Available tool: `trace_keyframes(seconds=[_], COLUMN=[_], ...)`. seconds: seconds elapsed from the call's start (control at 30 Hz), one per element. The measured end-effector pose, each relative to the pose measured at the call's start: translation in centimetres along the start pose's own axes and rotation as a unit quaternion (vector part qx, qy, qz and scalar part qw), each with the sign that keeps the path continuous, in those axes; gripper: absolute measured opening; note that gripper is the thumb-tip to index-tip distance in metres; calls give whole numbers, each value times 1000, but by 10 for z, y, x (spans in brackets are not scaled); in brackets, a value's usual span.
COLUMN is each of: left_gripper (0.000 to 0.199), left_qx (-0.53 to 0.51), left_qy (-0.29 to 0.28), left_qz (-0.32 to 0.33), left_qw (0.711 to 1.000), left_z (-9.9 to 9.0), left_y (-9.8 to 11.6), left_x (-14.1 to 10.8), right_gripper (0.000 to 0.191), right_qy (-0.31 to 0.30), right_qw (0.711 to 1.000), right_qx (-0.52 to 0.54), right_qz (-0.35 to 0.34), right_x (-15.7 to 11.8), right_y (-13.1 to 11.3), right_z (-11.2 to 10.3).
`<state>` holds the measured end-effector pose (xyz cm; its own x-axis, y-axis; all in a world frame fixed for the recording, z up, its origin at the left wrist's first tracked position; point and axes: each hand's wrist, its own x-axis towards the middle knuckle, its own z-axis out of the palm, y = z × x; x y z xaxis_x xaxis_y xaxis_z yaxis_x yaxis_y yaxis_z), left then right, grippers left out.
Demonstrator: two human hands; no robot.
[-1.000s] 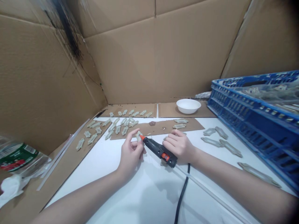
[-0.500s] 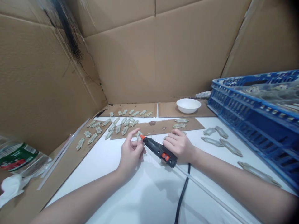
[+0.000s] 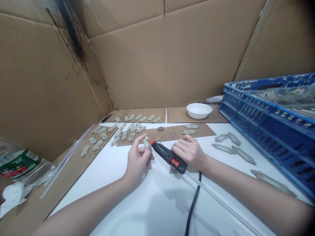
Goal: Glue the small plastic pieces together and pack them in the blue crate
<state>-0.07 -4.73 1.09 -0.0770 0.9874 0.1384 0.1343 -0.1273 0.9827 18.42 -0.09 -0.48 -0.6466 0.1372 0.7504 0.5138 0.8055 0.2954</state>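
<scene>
My left hand (image 3: 138, 159) pinches a small pale frame-shaped piece (image 3: 147, 142) between thumb and fingers, holding it upright above the white tabletop. Wrapped round the handle of a black glue gun (image 3: 167, 155) is my right hand (image 3: 190, 152). The gun's orange nozzle meets or nearly meets the upper part of the piece; I cannot tell whether they touch. A clear glue stick (image 3: 221, 203) sticks out of the gun's rear, and a black cord (image 3: 193, 206) runs down from it. The gun's handle and trigger are hidden by my fingers.
Many similar pieces lie on cardboard strips (image 3: 152, 134) and on the white table (image 3: 118, 209). A white bowl (image 3: 199, 111) stands at the back. On the right is a blue crate (image 3: 265, 127) with bagged parts; on the left, a plastic bottle (image 3: 22, 164) and white tissue (image 3: 13, 198).
The glue gun's nozzle has shifted slightly up and right along the piece. Both hands keep their grips, and the other things lie as before.
</scene>
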Motion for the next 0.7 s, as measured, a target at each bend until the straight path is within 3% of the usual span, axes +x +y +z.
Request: trace_keyframes(seconds=[0.1,0.27,0.5,0.6,0.7], left_gripper=[50,52,54,49,29], left_qx=[0,-3,-5,-27,-52], left_qy=[3,11,45,85,118], left_qz=[3,-9,-5,15,37], left_qw=[1000,1000,999,996,991], left_z=[0,-1,-2,-5,-8], left_y=[0,1,5,-4,-14], left_x=[1,3,7,13,21], right_gripper=[34,23,25,32,41], right_qy=[-9,-16,-30,-76,-126], right_qw=[1000,995,974,926,813], right_qx=[14,63,147,223,343], right_qz=[9,81,172,294,453], right_x=[0,3,10,10,9], right_y=[0,-1,0,0,0], right_z=[1,6,5,2,1])
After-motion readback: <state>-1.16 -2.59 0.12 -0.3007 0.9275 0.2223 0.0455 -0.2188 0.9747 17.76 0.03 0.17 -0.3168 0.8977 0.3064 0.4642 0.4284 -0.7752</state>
